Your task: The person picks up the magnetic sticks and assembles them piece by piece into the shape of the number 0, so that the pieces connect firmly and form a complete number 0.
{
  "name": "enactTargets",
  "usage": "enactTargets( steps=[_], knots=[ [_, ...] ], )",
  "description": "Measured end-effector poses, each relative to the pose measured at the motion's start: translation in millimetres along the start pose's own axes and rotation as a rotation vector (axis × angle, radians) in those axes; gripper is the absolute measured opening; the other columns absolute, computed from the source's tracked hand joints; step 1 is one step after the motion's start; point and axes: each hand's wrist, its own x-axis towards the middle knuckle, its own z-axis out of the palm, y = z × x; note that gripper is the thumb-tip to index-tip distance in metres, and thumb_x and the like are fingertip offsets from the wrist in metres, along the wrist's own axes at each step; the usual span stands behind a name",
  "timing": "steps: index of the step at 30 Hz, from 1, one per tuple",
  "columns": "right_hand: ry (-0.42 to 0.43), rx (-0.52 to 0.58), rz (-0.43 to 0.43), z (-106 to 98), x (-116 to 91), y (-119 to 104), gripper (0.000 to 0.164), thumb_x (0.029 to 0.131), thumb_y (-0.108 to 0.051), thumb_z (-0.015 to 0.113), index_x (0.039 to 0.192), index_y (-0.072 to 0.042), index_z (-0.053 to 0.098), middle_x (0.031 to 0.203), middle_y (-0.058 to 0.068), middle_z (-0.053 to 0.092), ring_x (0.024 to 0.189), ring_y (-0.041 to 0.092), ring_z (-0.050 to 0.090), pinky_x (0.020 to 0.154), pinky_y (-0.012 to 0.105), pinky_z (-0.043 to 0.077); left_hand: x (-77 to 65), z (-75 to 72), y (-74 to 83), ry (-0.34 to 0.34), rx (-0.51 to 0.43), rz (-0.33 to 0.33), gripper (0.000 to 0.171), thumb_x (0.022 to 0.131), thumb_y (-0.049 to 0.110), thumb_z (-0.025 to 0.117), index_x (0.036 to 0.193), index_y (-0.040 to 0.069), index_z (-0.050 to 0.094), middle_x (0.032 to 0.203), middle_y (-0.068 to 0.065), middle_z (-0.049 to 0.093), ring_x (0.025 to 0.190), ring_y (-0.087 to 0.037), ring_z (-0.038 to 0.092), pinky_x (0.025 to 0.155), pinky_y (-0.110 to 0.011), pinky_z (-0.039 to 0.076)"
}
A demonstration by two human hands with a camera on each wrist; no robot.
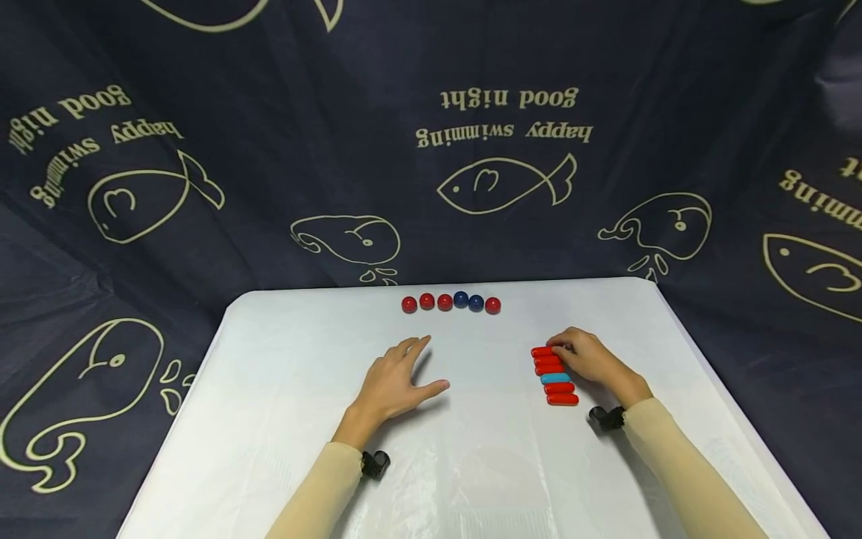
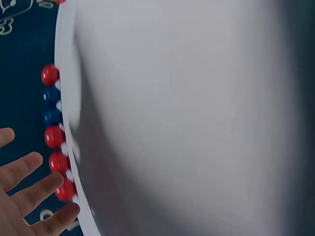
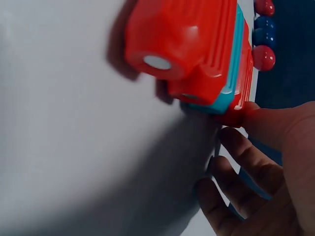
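Note:
My right hand [image 1: 584, 355] is at the far end of a column of short, grooved plastic sticks, its thumb and fingers pinching the farthest red stick [image 1: 542, 351]. Two more red sticks lie just below that one, followed by a light blue stick [image 1: 555, 379] and two red sticks nearest me. Large in the right wrist view is the nearest red stick [image 3: 172, 37], with the light blue stick [image 3: 224, 96] behind it; the thumb touches red plastic beyond. Over the table's middle, my left hand [image 1: 390, 383] has its fingers spread and holds nothing.
A row of glossy balls runs near the table's far edge: three red balls [image 1: 427, 301] at left, two dark blue balls [image 1: 476, 303], then a red ball [image 1: 493, 305]. A white cover lies over the table [image 1: 303, 359]. Behind hangs a dark cloth [image 1: 377, 150] with fish drawings.

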Motion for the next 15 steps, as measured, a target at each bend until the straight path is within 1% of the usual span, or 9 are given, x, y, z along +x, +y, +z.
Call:
enactTargets(
  steps=[4,9,15],
  knots=[
    [-0.033,-0.021,0.014,-2.0,2.0,-2.3,0.018,0.099,-0.004,0.063,0.113,0.003,0.072,0.102,0.013,0.067,0.090,0.024,0.059,0.086,0.045,0.054,10.8,9.7,17.4,-0.012,-0.002,0.044,0.092,0.083,0.081,0.059,0.157,0.028,0.044,0.149,-0.007,0.056,0.131,-0.031,0.058,0.103,-0.054,0.049],
    [-0.059,-0.039,0.005,-2.3,7.4,-3.4,0.015,0.099,-0.003,0.064,0.111,0.004,0.070,0.098,0.012,0.067,0.087,0.025,0.059,0.087,0.049,0.055,25.5,22.7,36.5,-0.035,0.031,0.109,0.086,0.086,0.079,0.056,0.154,0.028,0.047,0.148,-0.003,0.057,0.132,-0.025,0.058,0.099,-0.049,0.051],
    [-0.058,-0.019,-0.001,1.1,13.1,-3.8,0.017,0.100,-0.008,0.064,0.113,0.002,0.070,0.099,0.011,0.070,0.088,0.025,0.061,0.090,0.051,0.056,39.7,33.6,56.2,-0.065,0.047,0.138,0.080,0.090,0.076,0.054,0.153,0.027,0.049,0.145,-0.001,0.060,0.129,-0.022,0.060,0.098,-0.046,0.052]
  ],
)
